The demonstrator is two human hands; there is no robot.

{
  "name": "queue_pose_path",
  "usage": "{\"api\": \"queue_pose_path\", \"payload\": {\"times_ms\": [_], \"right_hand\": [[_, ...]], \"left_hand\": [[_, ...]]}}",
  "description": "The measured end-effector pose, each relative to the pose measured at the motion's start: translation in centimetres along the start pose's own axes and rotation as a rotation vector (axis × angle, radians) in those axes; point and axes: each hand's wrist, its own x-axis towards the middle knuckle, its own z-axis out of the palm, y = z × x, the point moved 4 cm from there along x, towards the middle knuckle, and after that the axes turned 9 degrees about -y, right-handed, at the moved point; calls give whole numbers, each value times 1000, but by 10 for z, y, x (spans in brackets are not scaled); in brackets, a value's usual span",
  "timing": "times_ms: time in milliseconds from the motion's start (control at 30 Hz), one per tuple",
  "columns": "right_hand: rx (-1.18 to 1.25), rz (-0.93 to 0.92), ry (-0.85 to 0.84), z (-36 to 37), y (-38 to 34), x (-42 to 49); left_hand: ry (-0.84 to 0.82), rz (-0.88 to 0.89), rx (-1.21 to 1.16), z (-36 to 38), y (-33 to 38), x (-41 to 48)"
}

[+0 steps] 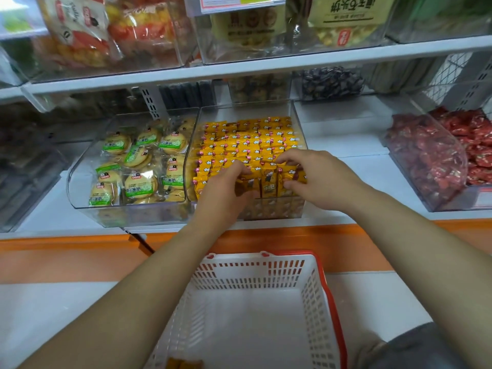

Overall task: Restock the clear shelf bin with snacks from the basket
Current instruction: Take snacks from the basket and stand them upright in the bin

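The clear shelf bin [298, 121] on the middle shelf holds several rows of yellow snack packets [250, 139]. At its front row, my left hand [226, 190] and my right hand [311, 177] both grip a small bunch of upright yellow packets [269, 179], fingers curled over their tops and thumbs at the front. Below, a white basket with a red rim [316, 315] stands on the floor, with a couple of yellow packets [183, 364] lying at its near bottom edge.
A clear bin of round biscuits in green-labelled wrappers [133, 166] stands just left. A bin of red wrapped sweets [439, 158] sits to the right. More bins fill the upper shelf [239, 67]. An orange strip [80, 251] runs under the shelf.
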Motion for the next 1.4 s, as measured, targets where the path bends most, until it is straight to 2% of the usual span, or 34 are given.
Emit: {"api": "queue_pose_path", "payload": {"times_ms": [167, 333, 500, 600, 733, 867, 967, 1133, 1267, 1400], "right_hand": [[28, -5, 55, -15, 8, -6], [38, -12, 85, -15, 14, -15], [-73, 23, 71, 0, 12, -25], [-30, 15, 38, 13, 12, -35], [-3, 30, 71, 26, 13, -42], [-5, 65, 152, 31, 5, -45], [-12, 71, 176, 31, 0, -46], [-32, 84, 150, 32, -2, -48], [-56, 84, 148, 30, -2, -49], [-60, 85, 137, 30, -3, -48]], "left_hand": [[-37, 63, 70, -8, 7, 5], [57, 112, -1, -30, 36, 29], [-240, 161, 32, -19, 62, 50], [-198, 224, 48, -11, 55, 37], [-139, 228, -57, -9, 43, 24], [-213, 124, -104, -11, 43, 51], [-289, 133, -152, -8, 53, 85], [-595, 143, 102, 25, 62, 120], [-579, 162, 167, 37, 57, 124], [-641, 183, 201, 39, 57, 122]]}}
